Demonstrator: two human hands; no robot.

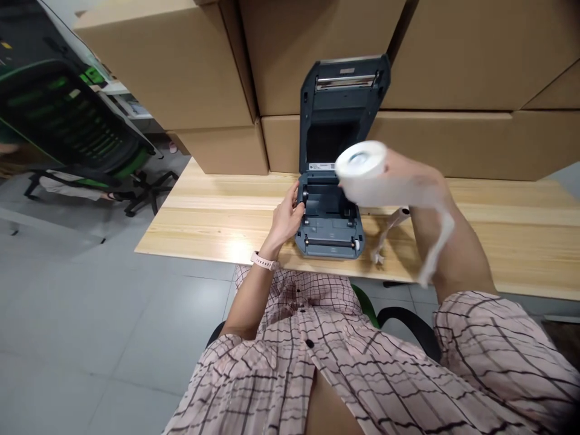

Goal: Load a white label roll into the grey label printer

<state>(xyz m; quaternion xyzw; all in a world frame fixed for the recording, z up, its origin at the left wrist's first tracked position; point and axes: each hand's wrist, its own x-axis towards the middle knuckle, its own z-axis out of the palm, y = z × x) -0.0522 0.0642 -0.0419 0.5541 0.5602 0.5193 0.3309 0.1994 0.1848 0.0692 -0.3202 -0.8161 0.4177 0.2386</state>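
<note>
A dark grey label printer [328, 228] sits on the wooden table with its lid [342, 109] raised. My left hand [286, 219] rests against the left side of the printer's base, fingers curled over its edge. Above the right side of the base, my right hand [408, 169] is closed round a white paper roll [362, 166], blurred by motion. A loose strip of paper trails from the roll to the right and hangs over my forearm. On the table right of the printer lies a small roll or core [399, 216] with a crumpled white strip [377, 257].
Large cardboard boxes [181, 72] are stacked behind the printer along the back of the wooden table [208, 217]. A black and green office chair [67, 121] stands on the floor at the left, beside another desk.
</note>
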